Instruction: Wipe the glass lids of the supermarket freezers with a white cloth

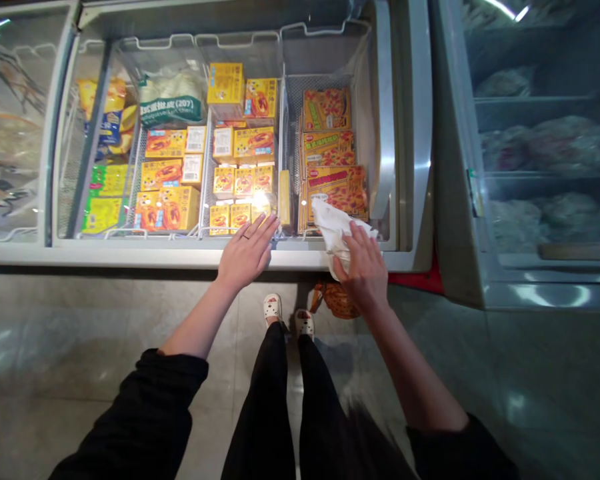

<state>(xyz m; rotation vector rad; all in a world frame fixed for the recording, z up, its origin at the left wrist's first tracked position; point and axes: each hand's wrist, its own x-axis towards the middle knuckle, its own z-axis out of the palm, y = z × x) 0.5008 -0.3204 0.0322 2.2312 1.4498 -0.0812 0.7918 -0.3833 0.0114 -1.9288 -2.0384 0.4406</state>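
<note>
My left hand [247,249] lies flat with its fingers stretched out at the front edge of a chest freezer [145,258], close to small yellow boxes [230,217]. A ring shows on one finger. Over the same edge, further right, my right hand [364,270] holds a crumpled white cloth [334,223], which may be a paper towel. Part of it hangs below the fingers. Behind the cloth, inside the freezer, stand flat pizza-like boxes [337,190]. Whether glass lies between my left hand and the boxes, I cannot tell.
Wire baskets divide the freezer, holding a white bag with a green label [170,103] and green packs [105,200]. An upright-looking glass freezer [545,293] stands right. On the tiled floor, an orange-brown bag [340,301] sits beside my feet.
</note>
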